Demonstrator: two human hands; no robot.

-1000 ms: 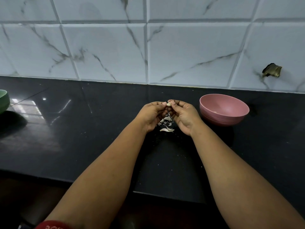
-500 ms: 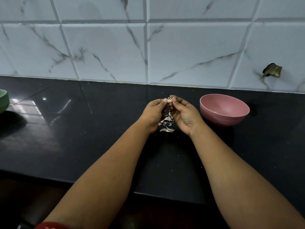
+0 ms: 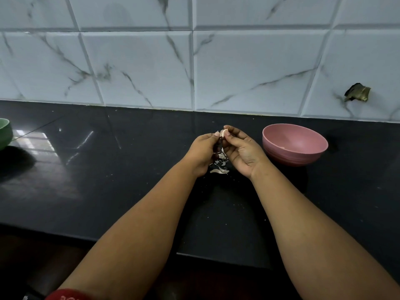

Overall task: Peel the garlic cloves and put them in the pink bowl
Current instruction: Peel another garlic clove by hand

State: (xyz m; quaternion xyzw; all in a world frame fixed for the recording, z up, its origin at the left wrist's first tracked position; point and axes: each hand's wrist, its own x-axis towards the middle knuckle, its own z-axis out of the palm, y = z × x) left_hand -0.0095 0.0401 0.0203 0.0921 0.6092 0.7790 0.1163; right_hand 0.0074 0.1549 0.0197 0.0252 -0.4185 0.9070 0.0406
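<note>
both hands have lifted a touch since a moment ago, and the garlic clove [image 3: 222, 133] now sits higher between the fingertips. left hand [image 3: 202, 151] pinches it from one side with curled fingers, right hand [image 3: 242, 151] pinches it from the other, thumb on top, so both are closed on the clove above the counter [image 3: 129, 169].

it looks tiny and light, firm inside with a dry papery skin that should tear rather than slide; once bare it will likely turn slick (best held at the blunt end, picking at the tip). whether any skin is left on it is too small to tell.

below the hands, a scatter of white peels [image 3: 219, 167] lies on the dark counter. pink bowl [image 3: 294, 144] stands just beside the right hand, with open counter between them. a green bowl [image 3: 4, 133] sits well apart at the far left edge, tiled wall [image 3: 238, 68] behind.
</note>
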